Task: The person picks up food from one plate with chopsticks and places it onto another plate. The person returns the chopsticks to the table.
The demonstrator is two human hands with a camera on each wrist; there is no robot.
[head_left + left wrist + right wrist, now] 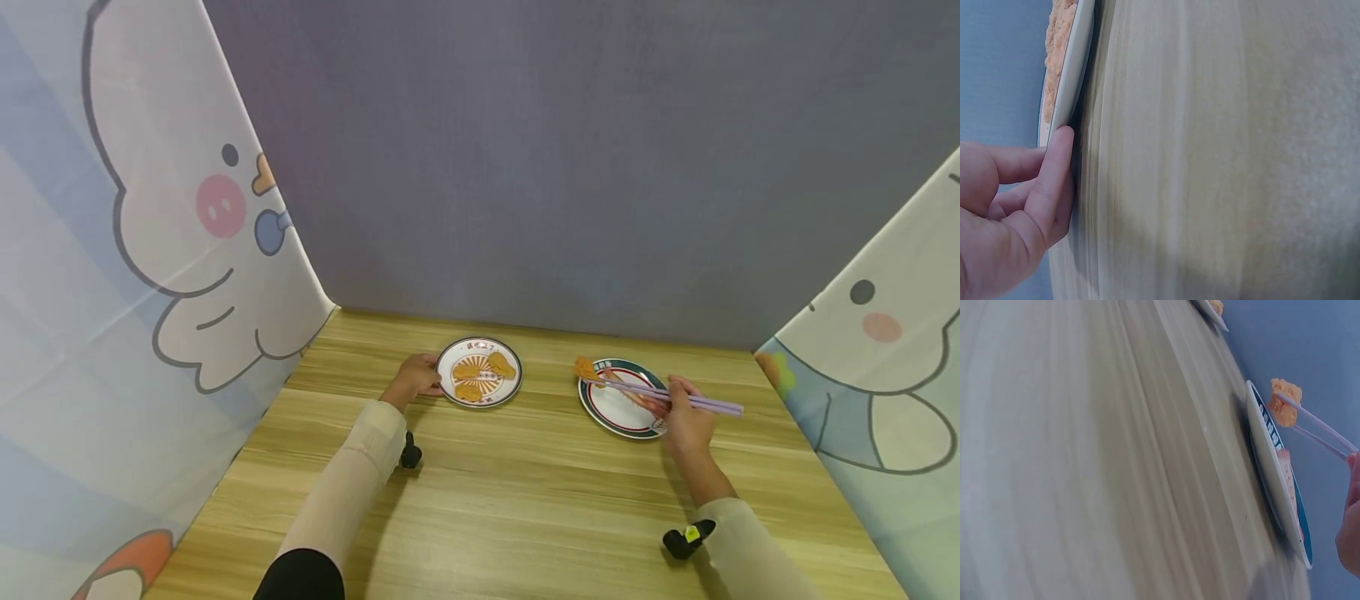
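My left hand (pixel 417 377) pinches the left rim of a white plate (pixel 448 363) with a dark edge and a sunburst print. Golden-brown fried food pieces (pixel 500 364) lie on it. In the left wrist view the thumb and a finger (pixel 1054 159) meet at the plate's rim. My right hand (pixel 688 421) holds lilac chopsticks (pixel 708 404), whose tips grip an orange fried piece (pixel 1285 403). That piece hangs above the left edge of a green-rimmed white plate (pixel 609 412). A pinkish, striped food strip (pixel 628 393) lies on this second plate, partly behind the chopsticks.
Both plates stand toward the back of a wood-grain table (pixel 510 500), with a gap between them. A grey panel (pixel 540 167) rises behind the table. Cartoon-printed cloths (pixel 172 333) border it on the left and right. Each wrist carries a small black camera (pixel 410 452).
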